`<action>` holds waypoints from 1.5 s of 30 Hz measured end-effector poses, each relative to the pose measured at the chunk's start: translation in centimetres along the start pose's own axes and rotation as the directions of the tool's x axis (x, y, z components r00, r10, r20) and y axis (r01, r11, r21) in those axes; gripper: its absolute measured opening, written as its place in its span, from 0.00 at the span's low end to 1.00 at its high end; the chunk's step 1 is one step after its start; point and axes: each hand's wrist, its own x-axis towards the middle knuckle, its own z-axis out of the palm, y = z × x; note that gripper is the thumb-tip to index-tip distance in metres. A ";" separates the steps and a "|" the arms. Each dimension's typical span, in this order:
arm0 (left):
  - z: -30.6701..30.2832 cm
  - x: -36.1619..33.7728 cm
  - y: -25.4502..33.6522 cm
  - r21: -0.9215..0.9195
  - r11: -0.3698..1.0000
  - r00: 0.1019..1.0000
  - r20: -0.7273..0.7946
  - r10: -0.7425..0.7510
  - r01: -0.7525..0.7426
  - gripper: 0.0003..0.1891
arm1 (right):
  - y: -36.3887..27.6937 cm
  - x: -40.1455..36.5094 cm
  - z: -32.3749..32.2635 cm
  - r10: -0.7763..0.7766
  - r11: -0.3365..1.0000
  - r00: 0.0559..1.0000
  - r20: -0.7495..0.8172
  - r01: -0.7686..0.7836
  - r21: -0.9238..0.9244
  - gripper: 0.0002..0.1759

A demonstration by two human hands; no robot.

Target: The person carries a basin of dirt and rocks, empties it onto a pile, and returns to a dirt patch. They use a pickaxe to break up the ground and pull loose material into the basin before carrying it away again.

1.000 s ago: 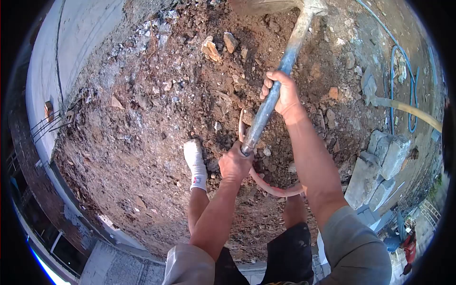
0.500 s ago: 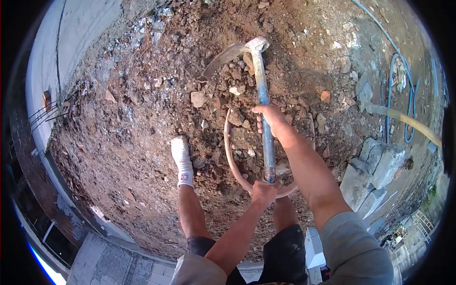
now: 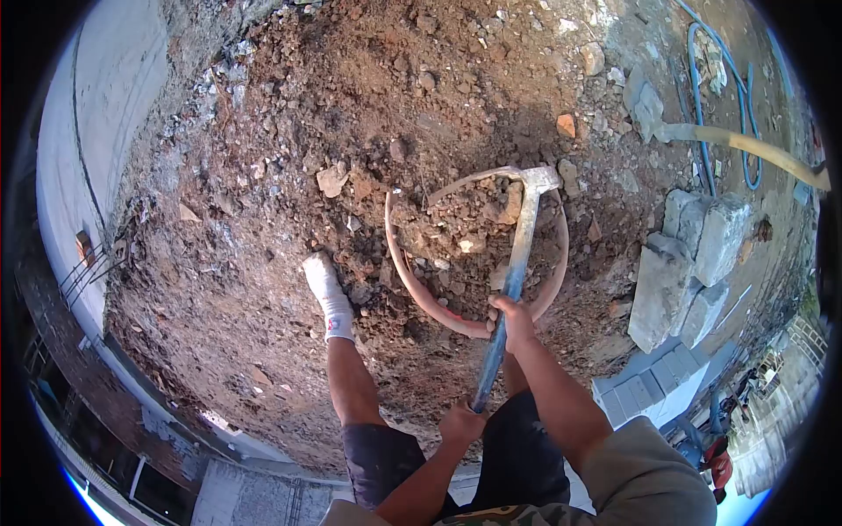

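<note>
A hoe (image 3: pixel 524 237) with a blue-grey metal handle lies between my hands and the rubble. My right hand (image 3: pixel 516 321) is wrapped round the middle of its handle. Lower down, my left hand (image 3: pixel 461 423) grips the handle's end. The hoe's curved blade (image 3: pixel 478 181) reaches left from its head, over loose soil and stones at the mouth of a curved, reddish-brown basin (image 3: pixel 421 294). Stones and dirt lie inside the basin's rim. A white-socked foot (image 3: pixel 326 289) stands left of it.
At the right are a second tool with a wooden handle (image 3: pixel 763 151), a blue hose (image 3: pixel 697 88) and broken concrete blocks (image 3: pixel 662 294). Grey blocks (image 3: pixel 653 381) lie below them. A person in red (image 3: pixel 719 465) is at the lower right. A concrete slab (image 3: pixel 105 114) borders the upper left.
Both my hands have drawn the hoe back towards my body. Its head has come down from beyond the basin to the basin's open side, with the blade beside the stones.
</note>
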 end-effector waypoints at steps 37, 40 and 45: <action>-10.5 6.6 11.8 -0.593 0.733 0.926 -0.062 0.372 -0.334 0.22 | -16.7 7.0 10.7 -0.489 0.837 0.860 -0.146 0.416 -0.355 0.06; -8.8 10.0 9.4 -0.457 0.779 0.903 -0.219 0.370 -0.430 0.22 | -16.0 6.1 10.8 -0.501 0.841 0.863 -0.058 0.470 -0.267 0.05; -7.3 7.5 9.9 -0.255 0.693 0.735 -0.315 0.600 -0.675 0.21 | -16.0 4.3 8.7 -0.472 0.854 0.882 -0.011 0.454 -0.253 0.09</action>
